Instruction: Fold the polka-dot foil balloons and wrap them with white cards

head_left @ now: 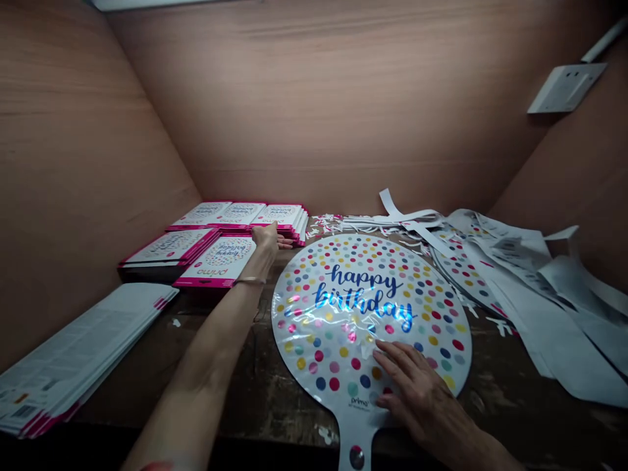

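Observation:
A flat round foil balloon (333, 366), white with coloured dots and blue "happy birthday" lettering, lies on the dark worktop with its tail toward me. My right hand (417, 392) rests on its lower right part, fingers spread. A small white scrap (367, 348) lies by those fingertips. My left hand (271, 239) reaches far forward to the printed packets, fingers stretched to the right and partly hidden by the hand itself. It is beside a packet (220, 258) at the front and close to a stack of packets (279, 214) behind; whether it touches them I cannot tell.
More pink-edged packets (167, 247) stand in stacks at the back left. Flat printed card sleeves (73, 350) lie at the near left. White paper strips (520, 301) cover another dotted balloon (471, 268) on the right. Small scraps (326, 224) litter the back. Wooden panels (343, 98) enclose the worktop.

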Tool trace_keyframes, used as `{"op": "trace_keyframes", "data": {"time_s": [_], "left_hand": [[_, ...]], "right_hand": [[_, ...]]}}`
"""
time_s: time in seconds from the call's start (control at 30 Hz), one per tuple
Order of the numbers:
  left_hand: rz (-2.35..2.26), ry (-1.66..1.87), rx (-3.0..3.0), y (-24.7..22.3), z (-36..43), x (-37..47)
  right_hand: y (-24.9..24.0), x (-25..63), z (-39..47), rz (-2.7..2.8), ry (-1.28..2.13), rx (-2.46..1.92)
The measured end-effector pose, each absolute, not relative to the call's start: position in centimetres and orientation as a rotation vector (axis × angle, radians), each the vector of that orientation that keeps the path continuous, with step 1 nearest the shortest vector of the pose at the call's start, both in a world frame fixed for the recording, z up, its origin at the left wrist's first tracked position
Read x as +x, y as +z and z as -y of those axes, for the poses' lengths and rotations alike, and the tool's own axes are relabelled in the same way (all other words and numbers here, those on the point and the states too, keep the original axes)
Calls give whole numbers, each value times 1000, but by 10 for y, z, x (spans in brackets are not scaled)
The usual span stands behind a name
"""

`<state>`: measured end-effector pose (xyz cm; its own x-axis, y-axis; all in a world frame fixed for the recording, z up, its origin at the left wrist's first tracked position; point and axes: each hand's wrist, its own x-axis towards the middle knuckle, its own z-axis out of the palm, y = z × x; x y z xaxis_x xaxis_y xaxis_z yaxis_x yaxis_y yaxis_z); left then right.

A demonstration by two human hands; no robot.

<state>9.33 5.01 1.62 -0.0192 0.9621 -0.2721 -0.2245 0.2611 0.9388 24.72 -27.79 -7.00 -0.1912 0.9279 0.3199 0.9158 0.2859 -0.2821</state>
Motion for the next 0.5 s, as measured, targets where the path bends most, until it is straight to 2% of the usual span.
{"op": "trace_keyframes", "data": {"time_s": [0.13, 0.3, 0.4, 0.5], "left_hand": [[-1032, 830, 1284, -26, 48, 89], [-573, 205, 2455, -71, 121, 85], [-560, 113, 2561, -72, 117, 84], [-541, 145, 2385, -62, 102, 80]], "right_hand": [[-68, 227, 285, 2063, 190, -1663], [-70, 214, 275, 1870, 364, -1726], [-74, 216, 267, 1802, 380, -1713], [-72, 223, 256, 1781, 476, -1702]]}}
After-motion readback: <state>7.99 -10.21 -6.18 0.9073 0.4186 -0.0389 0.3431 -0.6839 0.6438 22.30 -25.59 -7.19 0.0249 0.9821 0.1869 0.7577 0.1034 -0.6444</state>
